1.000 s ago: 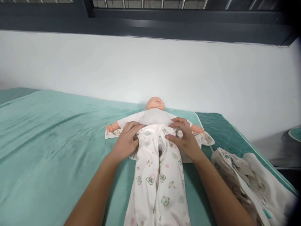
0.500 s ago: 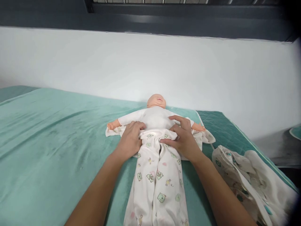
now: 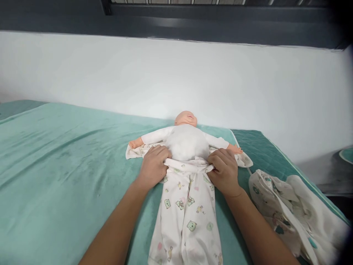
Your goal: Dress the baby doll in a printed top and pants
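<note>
A baby doll (image 3: 186, 141) lies on its back with its arms spread, its head by the wall and its torso white. White baby pants (image 3: 187, 213) printed with green bears cover its lower body. At the waistband's left side, my left hand (image 3: 154, 164) is closed on the fabric. My right hand (image 3: 224, 170) grips the waistband on the other side, fingers curled over the edge. Between both hands the band is stretched across the doll's belly. Under the doll's arms a printed baby top (image 3: 244, 159) is spread out, partly hidden by the doll and my hands.
A green sheet (image 3: 68, 176) covers the bed. To the right lies a heap of printed white baby clothes (image 3: 295, 213). Behind the doll rises a white wall (image 3: 138, 77), with a dark metal frame (image 3: 193, 25) above it.
My right hand has gone from spread fingers over the belly to gripping the waistband's right side. The waistband has been pulled out wide and sits lower, showing more of the white belly.
</note>
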`<state>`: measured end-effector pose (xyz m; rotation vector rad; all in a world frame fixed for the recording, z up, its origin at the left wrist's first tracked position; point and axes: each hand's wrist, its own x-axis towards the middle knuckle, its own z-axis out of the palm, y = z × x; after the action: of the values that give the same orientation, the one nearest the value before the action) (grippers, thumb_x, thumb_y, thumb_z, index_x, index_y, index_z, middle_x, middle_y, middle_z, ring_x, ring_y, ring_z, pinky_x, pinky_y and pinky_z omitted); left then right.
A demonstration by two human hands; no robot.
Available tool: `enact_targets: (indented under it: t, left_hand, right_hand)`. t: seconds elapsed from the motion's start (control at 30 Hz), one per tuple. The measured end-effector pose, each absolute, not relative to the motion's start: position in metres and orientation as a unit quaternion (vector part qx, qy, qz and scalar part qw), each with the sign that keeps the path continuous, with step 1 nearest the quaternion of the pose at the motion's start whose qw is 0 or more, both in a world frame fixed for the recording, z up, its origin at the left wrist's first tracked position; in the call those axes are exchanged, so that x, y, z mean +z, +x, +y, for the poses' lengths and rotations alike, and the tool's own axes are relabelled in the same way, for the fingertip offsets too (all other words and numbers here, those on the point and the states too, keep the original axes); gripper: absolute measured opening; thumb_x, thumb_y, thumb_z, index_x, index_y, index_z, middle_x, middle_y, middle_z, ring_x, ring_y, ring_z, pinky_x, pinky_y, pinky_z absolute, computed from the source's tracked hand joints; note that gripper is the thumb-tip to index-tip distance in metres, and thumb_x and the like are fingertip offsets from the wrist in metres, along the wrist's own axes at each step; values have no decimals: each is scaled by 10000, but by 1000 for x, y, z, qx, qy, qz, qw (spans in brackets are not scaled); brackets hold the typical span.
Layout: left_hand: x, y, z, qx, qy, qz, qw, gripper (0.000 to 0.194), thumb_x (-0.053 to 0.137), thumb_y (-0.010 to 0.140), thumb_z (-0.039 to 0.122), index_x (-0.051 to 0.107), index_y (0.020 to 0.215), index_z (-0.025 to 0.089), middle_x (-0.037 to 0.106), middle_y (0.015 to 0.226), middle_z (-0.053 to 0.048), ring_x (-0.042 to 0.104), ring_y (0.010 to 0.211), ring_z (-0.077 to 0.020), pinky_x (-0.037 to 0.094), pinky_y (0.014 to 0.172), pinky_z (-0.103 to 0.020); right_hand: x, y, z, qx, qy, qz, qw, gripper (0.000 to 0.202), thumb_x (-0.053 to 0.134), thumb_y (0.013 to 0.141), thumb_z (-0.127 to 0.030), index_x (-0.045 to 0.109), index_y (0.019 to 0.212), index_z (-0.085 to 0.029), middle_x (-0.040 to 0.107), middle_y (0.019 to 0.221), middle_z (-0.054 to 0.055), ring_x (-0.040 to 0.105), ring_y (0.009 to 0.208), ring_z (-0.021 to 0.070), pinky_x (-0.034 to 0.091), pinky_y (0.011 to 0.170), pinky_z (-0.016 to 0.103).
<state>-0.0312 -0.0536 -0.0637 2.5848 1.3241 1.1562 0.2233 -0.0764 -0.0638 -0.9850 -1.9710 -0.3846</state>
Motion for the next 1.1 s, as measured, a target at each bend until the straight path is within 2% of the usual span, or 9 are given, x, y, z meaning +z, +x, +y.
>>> enact_targets:
  t: [0.17, 0.3, 0.47, 0.6, 0.93, 1.1]
  left_hand:
    - [-60, -33, -54, 365, 824, 428, 63, 216, 458, 618, 14, 457, 698, 215, 544, 715, -9, 502, 757, -191, 357, 688, -323]
    - [-56, -34, -55, 333, 802, 467, 166, 215, 420, 551, 31, 420, 673, 209, 532, 730, 5, 489, 748, -174, 343, 647, -297]
    - [-53, -37, -54, 320, 779, 487, 232, 168, 410, 564, 59, 414, 647, 205, 540, 724, 11, 493, 733, -164, 342, 624, -277]
    - [-52, -38, -53, 320, 774, 491, 239, 172, 411, 537, 64, 426, 636, 204, 541, 712, 13, 499, 724, -162, 351, 621, -268]
    - [-47, -41, -55, 301, 763, 512, 254, 177, 414, 541, 53, 436, 626, 207, 548, 667, 19, 498, 656, -156, 341, 573, -262]
    - [-51, -43, -56, 294, 765, 510, 262, 198, 409, 521, 49, 441, 634, 208, 539, 669, 20, 499, 676, -162, 345, 581, -263]
  right_hand:
    - [-65, 227, -76, -144, -416, -803, 401, 242, 517, 688, -37, 380, 663, -235, 445, 601, -20, 434, 642, 172, 308, 675, 351]
    - [-64, 229, -75, -120, -458, -791, 387, 197, 558, 722, -79, 444, 652, -224, 480, 604, -12, 456, 689, 179, 314, 685, 335]
    - [-62, 237, -76, -91, -482, -792, 363, 216, 666, 859, -338, 585, 703, -212, 570, 612, 3, 477, 738, 198, 326, 710, 329]
    - [-60, 246, -78, -57, -508, -799, 317, 260, 642, 888, -416, 631, 727, -212, 617, 653, 13, 501, 758, 206, 314, 703, 327]
    - [-49, 260, -86, 110, -585, -775, 210, 381, 608, 849, -612, 655, 781, -239, 628, 745, 20, 553, 777, 214, 336, 706, 319]
    - [-44, 264, -92, 256, -571, -763, 164, 451, 699, 758, -607, 654, 1037, -255, 671, 967, 32, 594, 895, 235, 387, 729, 303]
